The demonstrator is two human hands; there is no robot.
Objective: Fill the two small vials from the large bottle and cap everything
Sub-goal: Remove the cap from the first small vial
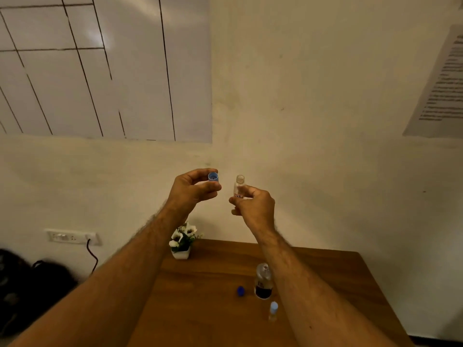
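Note:
Both hands are raised in front of the wall, well above the table. My left hand (193,190) pinches a light blue cap (213,176) between thumb and fingers, its hollow side facing me. My right hand (254,205) grips a small clear vial (239,185), upright and uncapped, a little to the right of the cap and apart from it. On the wooden table (213,284) stands the large clear bottle (263,281) with a dark label, its top uncapped. A dark blue cap (240,291) lies to its left. A second small vial (273,310) with a light blue cap stands in front of the bottle.
A small white pot of white flowers (182,242) sits at the table's far left corner. A wall socket (72,237) with a black cable is on the left, dark bags (32,284) below it. A printed sheet (443,81) hangs on the right wall.

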